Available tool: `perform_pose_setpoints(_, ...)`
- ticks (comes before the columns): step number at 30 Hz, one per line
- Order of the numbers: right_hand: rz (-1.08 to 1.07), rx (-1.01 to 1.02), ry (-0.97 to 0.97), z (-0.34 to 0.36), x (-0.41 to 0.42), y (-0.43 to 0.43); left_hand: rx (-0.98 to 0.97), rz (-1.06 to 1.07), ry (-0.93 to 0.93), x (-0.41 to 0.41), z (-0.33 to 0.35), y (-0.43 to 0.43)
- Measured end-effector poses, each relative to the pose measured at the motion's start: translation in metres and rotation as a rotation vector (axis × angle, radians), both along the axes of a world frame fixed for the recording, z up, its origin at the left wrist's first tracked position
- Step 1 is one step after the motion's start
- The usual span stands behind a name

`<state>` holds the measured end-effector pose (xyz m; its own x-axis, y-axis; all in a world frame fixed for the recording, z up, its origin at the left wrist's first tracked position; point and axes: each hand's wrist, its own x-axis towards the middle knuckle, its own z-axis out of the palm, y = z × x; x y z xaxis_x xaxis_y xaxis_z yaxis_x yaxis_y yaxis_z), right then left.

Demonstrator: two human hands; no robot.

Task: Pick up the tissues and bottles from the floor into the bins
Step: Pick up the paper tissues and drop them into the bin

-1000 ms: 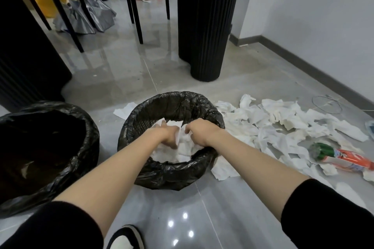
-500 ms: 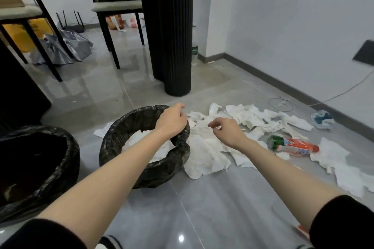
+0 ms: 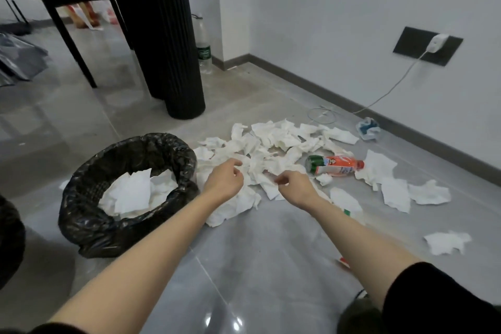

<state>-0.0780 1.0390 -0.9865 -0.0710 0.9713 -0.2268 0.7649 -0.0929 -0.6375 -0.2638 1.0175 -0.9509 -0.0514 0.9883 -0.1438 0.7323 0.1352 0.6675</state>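
Both hands are stretched forward over the pile of tissues (image 3: 273,144), which lies on the glossy grey tile floor (image 3: 244,266). The left hand (image 3: 225,180) hangs above the near left edge of the pile, with the fingers loosely curled and a narrow gap between thumb and forefinger; it holds nothing. The right hand (image 3: 294,187) is just beside it, with the thumb and forefinger nearly pinched together above a crumpled sheet. I cannot tell if the fingertips already touch the paper.

The tissues are thin white sheets, wrinkled and partly folded, and they overlap each other in front of both hands. More loose sheets (image 3: 395,192) lie spread to the right of the right hand, and one single piece (image 3: 447,243) lies apart beside the right forearm.

To the left of the left hand stands a round bin (image 3: 81,198) lined with a shiny, wrinkled black plastic bag. Inside it rest several white tissues (image 3: 135,192), flatter than those on the floor. The curved edge of a second black-lined bin (image 3: 10,238) shows further to the left.

Beyond the right hand, a plastic bottle (image 3: 334,165) lies on its side, touching the edge of the pile; it has a green cap end and an orange and white label. Far ahead of the left hand, a clear bottle (image 3: 204,49) with a green label stands upright beside a black ribbed column (image 3: 168,35). A small blue and white wrapper (image 3: 368,129) lies near the dark baseboard.
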Motion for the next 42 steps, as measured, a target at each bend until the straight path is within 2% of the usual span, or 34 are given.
perform_pose_setpoints(9, -0.09, -0.077, -0.021, -0.044, 0.03, -0.022, -0.132, 0.058, -0.056, 0.026, -0.058, -0.004)
perform_pose_setpoints(18, -0.111, -0.093, 0.074, -0.072, -0.003, -0.021, -0.289, 0.163, -0.051, -0.004, -0.098, -0.01)
perform_pose_setpoints(23, -0.021, -0.076, 0.041, -0.091, -0.025, -0.016, -0.32, 0.197, -0.081, -0.022, -0.119, -0.012)
perform_pose_setpoints(29, 0.285, -0.083, -0.157, -0.108, -0.053, -0.012, -0.344, 0.238, -0.116, -0.035, -0.141, -0.01)
perform_pose_setpoints(36, 0.464, -0.183, -0.365, -0.125, -0.071, -0.002, -0.333, 0.21, -0.124, -0.037, -0.149, -0.004)
perform_pose_setpoints(39, 0.488, -0.199, -0.42, -0.125, -0.074, 0.002, -0.334, 0.199, -0.13, -0.04, -0.149, -0.001)
perform_pose_setpoints(42, 0.427, -0.162, -0.355, -0.129, -0.073, 0.005, -0.336, 0.187, -0.14, -0.042, -0.149, -0.001)
